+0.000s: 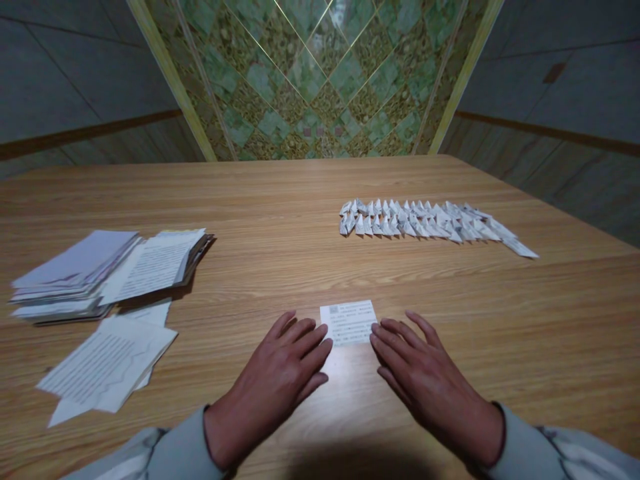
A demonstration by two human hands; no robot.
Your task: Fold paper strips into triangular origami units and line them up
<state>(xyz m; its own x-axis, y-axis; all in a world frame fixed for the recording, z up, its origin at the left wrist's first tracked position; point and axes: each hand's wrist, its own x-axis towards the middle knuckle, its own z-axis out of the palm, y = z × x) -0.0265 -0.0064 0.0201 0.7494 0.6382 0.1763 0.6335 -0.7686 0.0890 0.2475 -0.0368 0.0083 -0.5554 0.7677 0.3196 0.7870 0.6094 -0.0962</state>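
Observation:
A small printed sheet of paper (350, 323) lies flat on the wooden table in front of me, text side up, with a dark square patch near its upper left corner. On its left edge rest the fingertips of my left hand (283, 367), palm down and fingers stretched out. My right hand (425, 373) lies the same way at the right edge, its fingers touching the paper and its thumb tucked below. Neither hand grips the sheet; it sits between them.
Two rows of folded paper pieces (410, 220) run along the back right of the table (260, 267). At the left stand stacked papers (75, 267), with a printed pile (155, 263) beside them and loose torn sheets (110, 363) nearer me. A tiled wall (320, 80) rises behind the table.

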